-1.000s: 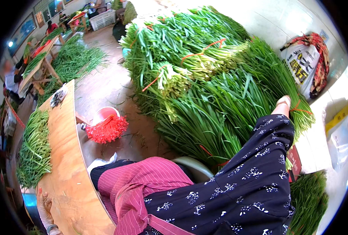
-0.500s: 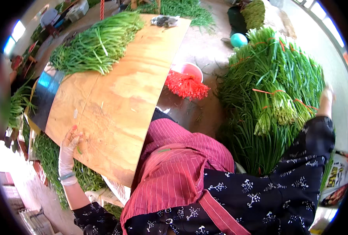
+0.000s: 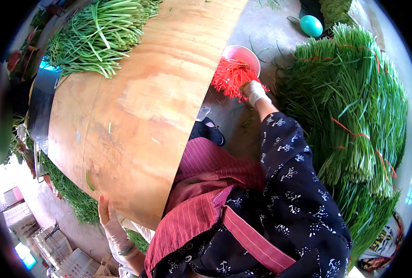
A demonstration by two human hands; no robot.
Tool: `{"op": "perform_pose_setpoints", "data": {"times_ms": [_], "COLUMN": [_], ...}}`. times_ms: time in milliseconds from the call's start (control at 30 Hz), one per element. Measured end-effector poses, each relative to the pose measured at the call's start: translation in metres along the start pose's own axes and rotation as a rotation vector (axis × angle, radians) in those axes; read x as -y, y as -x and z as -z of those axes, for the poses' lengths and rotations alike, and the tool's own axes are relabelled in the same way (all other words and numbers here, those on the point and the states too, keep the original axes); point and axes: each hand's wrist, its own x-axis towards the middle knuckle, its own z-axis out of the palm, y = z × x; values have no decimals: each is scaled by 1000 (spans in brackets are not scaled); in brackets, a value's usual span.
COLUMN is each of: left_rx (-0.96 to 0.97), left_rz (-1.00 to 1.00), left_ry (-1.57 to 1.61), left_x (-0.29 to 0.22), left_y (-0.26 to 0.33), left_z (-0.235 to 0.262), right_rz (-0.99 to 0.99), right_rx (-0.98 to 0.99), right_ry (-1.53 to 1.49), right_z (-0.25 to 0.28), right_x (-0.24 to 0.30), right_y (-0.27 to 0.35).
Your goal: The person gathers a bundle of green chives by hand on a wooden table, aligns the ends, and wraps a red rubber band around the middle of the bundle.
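Note:
My right hand (image 3: pixel 254 92), in a pale glove, reaches down to a thick bunch of red ties (image 3: pixel 231 74). Its fingers are bent into the ties' near end, closed on them. The ties lie against a pink bucket (image 3: pixel 250 54) on the floor, right of the table. At the near left edge of the wooden tabletop (image 3: pixel 136 125), my gloved left hand (image 3: pixel 112 223) holds nothing, its fingers stretched out. A short green leaf scrap (image 3: pixel 89 180) lies just beyond it. Loose long green leaves, like garlic chives (image 3: pixel 97 37), are heaped at the table's far left.
To my right stands a tall stack of green bundles (image 3: pixel 354 111) bound with red ties. A teal ball (image 3: pixel 311 26) sits beyond it. Below the table's left side lie more greens (image 3: pixel 69 190), with crates (image 3: pixel 53 241) farther out. A printed sack (image 3: pixel 382 245) is at the lower right.
My right hand has come from the bundle stack at the far right to the red ties. My left hand has drawn back toward me to the table's edge. The view has shifted.

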Motion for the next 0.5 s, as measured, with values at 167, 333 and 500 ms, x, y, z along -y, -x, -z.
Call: {"op": "perform_pose_setpoints", "data": {"times_ms": [167,333,500], "left_rx": [-184,-357,-384], "left_rz": [-51,-168,-215], "left_ry": [-103,-280,-359], "left_x": [27,40,37], "left_y": [-16,-19,-16], "left_z": [-34,-51,-54], "right_rz": [-574,-504,-474], "right_rx": [-323,-344,-352], "right_ry": [-902,-631,-909], "right_z": [2,10,-9], "right_x": [49,51,25], "right_y": [-19,-39,-43]}}
